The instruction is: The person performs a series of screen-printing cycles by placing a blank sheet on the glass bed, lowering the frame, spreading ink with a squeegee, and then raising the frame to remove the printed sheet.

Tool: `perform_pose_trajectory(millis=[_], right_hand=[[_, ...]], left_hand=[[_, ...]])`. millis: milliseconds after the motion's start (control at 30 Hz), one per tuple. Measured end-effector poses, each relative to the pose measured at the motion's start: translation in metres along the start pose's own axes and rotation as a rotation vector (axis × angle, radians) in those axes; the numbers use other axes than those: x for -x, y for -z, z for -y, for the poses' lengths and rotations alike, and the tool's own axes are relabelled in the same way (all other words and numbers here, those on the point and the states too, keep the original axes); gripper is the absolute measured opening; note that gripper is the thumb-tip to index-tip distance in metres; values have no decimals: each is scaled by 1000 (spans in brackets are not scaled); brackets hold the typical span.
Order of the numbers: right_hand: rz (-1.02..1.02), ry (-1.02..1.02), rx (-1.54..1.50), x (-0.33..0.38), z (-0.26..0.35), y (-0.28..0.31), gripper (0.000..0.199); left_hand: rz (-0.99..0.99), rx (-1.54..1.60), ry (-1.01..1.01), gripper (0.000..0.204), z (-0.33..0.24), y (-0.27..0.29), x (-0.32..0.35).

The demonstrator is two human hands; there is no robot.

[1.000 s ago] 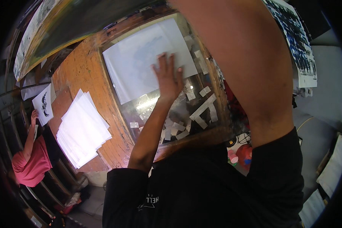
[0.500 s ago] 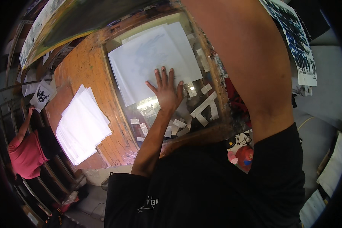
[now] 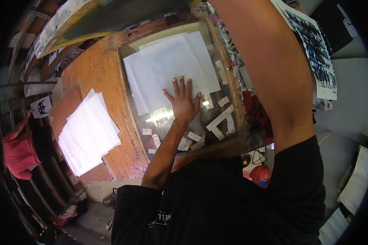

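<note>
**Left hand flat on the sheet**

My left hand lies spread, palm down, on the near edge of a white sheet on the glass surface. My right arm reaches up past the frame, so I cannot tell that hand's state. Tape strips sit just right of my hand; a paper stack lies well to its left
</note>
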State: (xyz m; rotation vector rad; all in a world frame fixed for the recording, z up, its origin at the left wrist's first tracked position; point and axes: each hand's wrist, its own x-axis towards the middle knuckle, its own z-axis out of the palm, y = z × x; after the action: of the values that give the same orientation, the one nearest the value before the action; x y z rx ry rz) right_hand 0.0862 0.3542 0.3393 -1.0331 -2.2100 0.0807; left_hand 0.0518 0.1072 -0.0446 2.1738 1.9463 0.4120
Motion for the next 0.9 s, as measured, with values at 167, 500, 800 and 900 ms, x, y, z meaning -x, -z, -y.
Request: perform_pose_trajectory(millis=[167, 500, 800, 900], right_hand=[[-24, -39, -142, 18, 5, 11, 26], [-135, 106, -76, 249, 37, -76, 41], [130, 50, -38, 207, -75, -225, 46], [138, 59, 55, 179, -96, -265, 48]], left_hand=[[-66, 122, -27, 62, -3, 5, -2], [-283, 1984, 550, 61, -8, 145, 100], [-137, 2064, 1254, 35, 24, 67, 108], [-150, 2038, 1261, 32, 23, 67, 111]])
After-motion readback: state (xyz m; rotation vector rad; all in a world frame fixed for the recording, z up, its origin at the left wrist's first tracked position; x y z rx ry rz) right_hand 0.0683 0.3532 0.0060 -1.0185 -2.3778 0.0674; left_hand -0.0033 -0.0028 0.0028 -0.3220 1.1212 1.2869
